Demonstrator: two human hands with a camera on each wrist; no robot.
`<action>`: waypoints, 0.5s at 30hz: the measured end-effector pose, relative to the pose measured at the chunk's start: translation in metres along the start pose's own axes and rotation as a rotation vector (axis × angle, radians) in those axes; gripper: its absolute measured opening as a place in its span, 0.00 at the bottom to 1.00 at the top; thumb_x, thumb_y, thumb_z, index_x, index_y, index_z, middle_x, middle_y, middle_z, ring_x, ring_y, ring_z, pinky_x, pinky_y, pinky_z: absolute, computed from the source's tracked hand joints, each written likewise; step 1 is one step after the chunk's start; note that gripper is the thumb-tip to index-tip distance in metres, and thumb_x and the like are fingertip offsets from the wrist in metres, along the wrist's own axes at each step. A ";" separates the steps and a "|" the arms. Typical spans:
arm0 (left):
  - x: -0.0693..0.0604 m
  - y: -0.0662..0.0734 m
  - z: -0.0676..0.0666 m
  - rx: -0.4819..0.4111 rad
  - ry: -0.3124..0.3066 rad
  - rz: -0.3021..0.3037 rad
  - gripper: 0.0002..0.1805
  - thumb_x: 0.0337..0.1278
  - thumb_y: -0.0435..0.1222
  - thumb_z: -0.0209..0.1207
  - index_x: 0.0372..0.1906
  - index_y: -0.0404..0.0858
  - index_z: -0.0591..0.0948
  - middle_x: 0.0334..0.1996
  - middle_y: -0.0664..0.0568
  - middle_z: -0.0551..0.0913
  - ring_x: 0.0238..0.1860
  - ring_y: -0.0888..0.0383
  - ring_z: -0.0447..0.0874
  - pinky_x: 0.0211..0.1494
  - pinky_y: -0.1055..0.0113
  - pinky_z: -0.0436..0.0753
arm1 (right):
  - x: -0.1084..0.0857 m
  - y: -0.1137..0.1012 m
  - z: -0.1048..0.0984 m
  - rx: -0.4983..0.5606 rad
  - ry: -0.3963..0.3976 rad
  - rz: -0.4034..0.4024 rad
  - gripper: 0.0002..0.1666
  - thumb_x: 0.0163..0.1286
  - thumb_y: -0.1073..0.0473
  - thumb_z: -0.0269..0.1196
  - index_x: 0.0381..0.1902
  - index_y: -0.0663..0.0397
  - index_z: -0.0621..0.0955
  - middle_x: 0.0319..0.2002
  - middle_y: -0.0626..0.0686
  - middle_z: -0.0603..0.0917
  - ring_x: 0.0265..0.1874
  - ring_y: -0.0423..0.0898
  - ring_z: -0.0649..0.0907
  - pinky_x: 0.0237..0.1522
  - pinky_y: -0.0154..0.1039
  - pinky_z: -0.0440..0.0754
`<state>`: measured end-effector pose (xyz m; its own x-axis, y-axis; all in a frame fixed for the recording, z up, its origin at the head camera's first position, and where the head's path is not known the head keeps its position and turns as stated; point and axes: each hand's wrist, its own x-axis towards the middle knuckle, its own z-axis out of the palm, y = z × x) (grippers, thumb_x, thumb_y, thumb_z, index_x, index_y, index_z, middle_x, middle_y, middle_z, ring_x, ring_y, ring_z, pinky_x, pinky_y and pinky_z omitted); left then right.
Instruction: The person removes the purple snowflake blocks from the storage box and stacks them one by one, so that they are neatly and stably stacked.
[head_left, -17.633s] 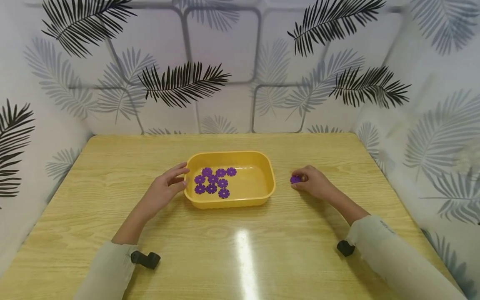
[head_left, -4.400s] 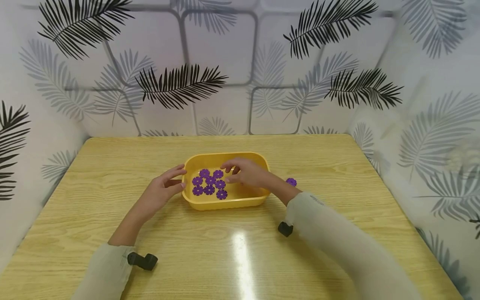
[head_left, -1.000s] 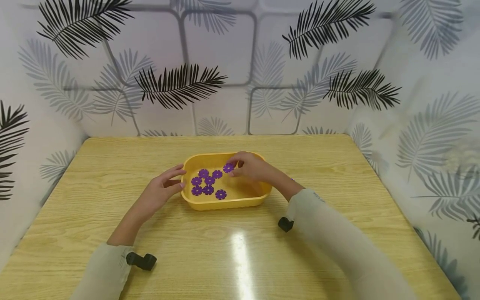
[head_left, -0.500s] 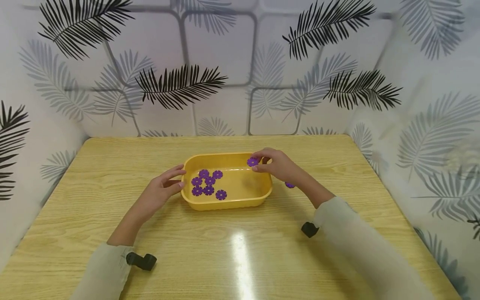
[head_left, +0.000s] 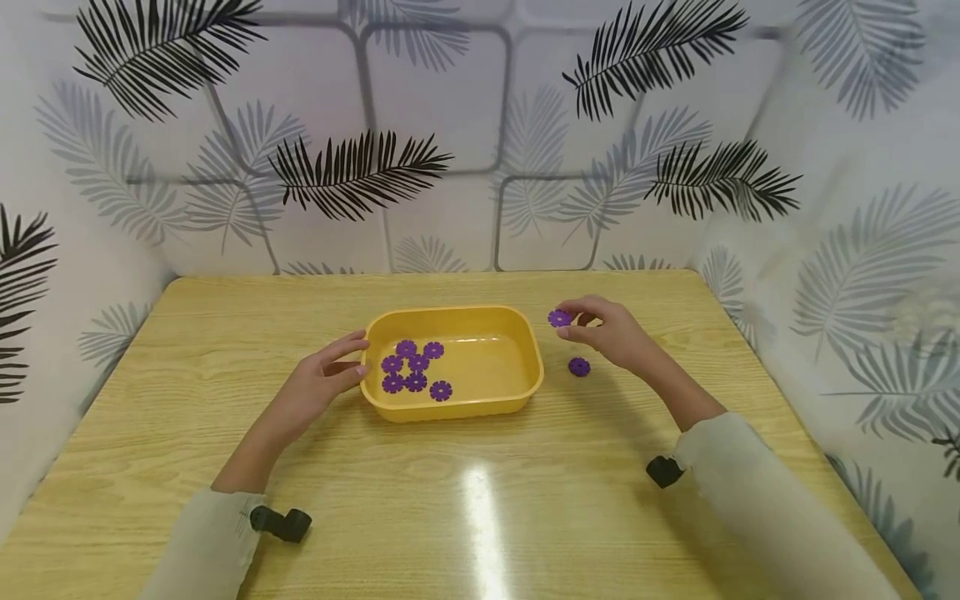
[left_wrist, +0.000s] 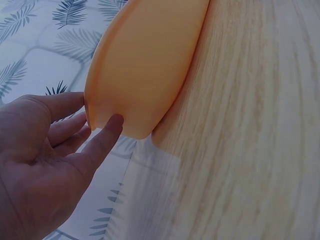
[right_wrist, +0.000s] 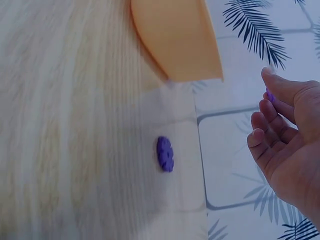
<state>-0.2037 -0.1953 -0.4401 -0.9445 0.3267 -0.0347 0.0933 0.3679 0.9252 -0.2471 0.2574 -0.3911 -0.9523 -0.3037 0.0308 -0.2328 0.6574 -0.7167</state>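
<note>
The yellow plastic tray (head_left: 480, 408) stands mid-table, with several flat purple notched discs, like snowflake building discs (head_left: 416, 382), in its left half. My left hand (head_left: 324, 375) touches the tray's left end; in the left wrist view its nearly straight fingers (left_wrist: 102, 140) lie against the outer wall. Right of the tray, my right hand (head_left: 611, 333) pinches one purple snowflake disc (head_left: 558, 318) between thumb and fingertips, above the table. Below it on the wood lies a thicker-looking purple piece (head_left: 579, 367); the right wrist view hints at stacked discs (right_wrist: 165, 154), number unclear.
The wood-grain table (head_left: 390, 500) carries the tray and the purple piece. A leaf-patterned white wall covering (head_left: 480, 217) stands behind the table and at both sides. Dark wrist cameras (head_left: 281, 523) sit by both sleeves.
My right hand has lifted a purple snowflake disc from the tray and carried it right, past the rim. The purple piece on the table shows again. My left hand has stayed put.
</note>
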 end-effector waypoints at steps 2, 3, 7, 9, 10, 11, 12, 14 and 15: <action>0.001 0.000 0.000 -0.005 -0.003 0.003 0.29 0.74 0.45 0.56 0.74 0.40 0.69 0.80 0.57 0.57 0.70 0.43 0.71 0.65 0.65 0.78 | -0.004 0.005 -0.002 -0.010 0.002 0.008 0.26 0.72 0.48 0.65 0.63 0.53 0.79 0.54 0.55 0.82 0.50 0.52 0.78 0.44 0.42 0.80; 0.001 -0.001 0.000 -0.008 -0.002 0.003 0.29 0.74 0.44 0.56 0.74 0.40 0.69 0.80 0.57 0.57 0.70 0.43 0.71 0.64 0.67 0.79 | -0.005 0.008 -0.002 -0.013 0.003 0.010 0.26 0.72 0.48 0.65 0.63 0.54 0.79 0.54 0.55 0.82 0.51 0.53 0.78 0.45 0.42 0.80; 0.001 0.000 0.000 -0.020 -0.004 0.007 0.28 0.74 0.42 0.56 0.74 0.39 0.69 0.80 0.56 0.57 0.70 0.42 0.71 0.62 0.73 0.78 | -0.011 0.018 -0.004 -0.024 0.004 0.032 0.26 0.73 0.49 0.65 0.63 0.55 0.79 0.55 0.57 0.81 0.51 0.53 0.78 0.46 0.42 0.80; 0.000 0.001 -0.001 -0.022 -0.004 0.002 0.28 0.74 0.42 0.56 0.74 0.39 0.69 0.80 0.56 0.57 0.70 0.42 0.70 0.62 0.73 0.78 | -0.014 0.022 -0.004 -0.025 -0.001 0.044 0.26 0.73 0.49 0.64 0.64 0.55 0.79 0.56 0.57 0.81 0.51 0.53 0.77 0.46 0.42 0.80; 0.000 0.002 -0.001 -0.021 -0.006 0.001 0.28 0.74 0.42 0.56 0.74 0.40 0.69 0.80 0.56 0.57 0.70 0.42 0.70 0.62 0.72 0.78 | -0.015 0.024 -0.004 -0.025 -0.004 0.053 0.26 0.73 0.49 0.64 0.64 0.55 0.79 0.56 0.58 0.80 0.52 0.53 0.77 0.46 0.43 0.80; 0.000 0.002 -0.001 -0.022 -0.006 -0.002 0.28 0.74 0.42 0.56 0.74 0.40 0.69 0.80 0.56 0.57 0.71 0.42 0.70 0.63 0.72 0.78 | -0.017 0.027 -0.004 -0.026 -0.008 0.060 0.26 0.73 0.49 0.64 0.64 0.55 0.78 0.56 0.58 0.80 0.52 0.53 0.77 0.46 0.43 0.80; 0.000 0.003 -0.001 -0.022 -0.006 -0.005 0.28 0.75 0.42 0.56 0.74 0.39 0.69 0.80 0.56 0.57 0.71 0.42 0.70 0.63 0.72 0.78 | -0.018 0.029 -0.003 -0.027 -0.012 0.068 0.26 0.73 0.49 0.64 0.64 0.55 0.78 0.56 0.58 0.80 0.52 0.53 0.77 0.46 0.43 0.80; 0.001 0.003 -0.001 -0.024 -0.008 -0.006 0.28 0.75 0.42 0.56 0.74 0.39 0.68 0.80 0.55 0.57 0.71 0.42 0.70 0.62 0.73 0.78 | -0.019 0.035 -0.002 -0.022 -0.018 0.084 0.26 0.73 0.50 0.65 0.64 0.55 0.79 0.55 0.58 0.80 0.51 0.54 0.77 0.47 0.43 0.80; 0.001 0.003 -0.001 -0.027 -0.009 -0.007 0.28 0.75 0.41 0.56 0.74 0.39 0.68 0.80 0.55 0.57 0.70 0.41 0.70 0.62 0.73 0.78 | -0.020 0.038 -0.001 -0.021 -0.020 0.091 0.26 0.72 0.50 0.65 0.63 0.55 0.79 0.55 0.58 0.80 0.51 0.54 0.77 0.47 0.43 0.80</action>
<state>-0.2046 -0.1951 -0.4366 -0.9422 0.3322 -0.0446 0.0778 0.3462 0.9349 -0.2370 0.2891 -0.4177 -0.9656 -0.2557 -0.0481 -0.1496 0.6969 -0.7014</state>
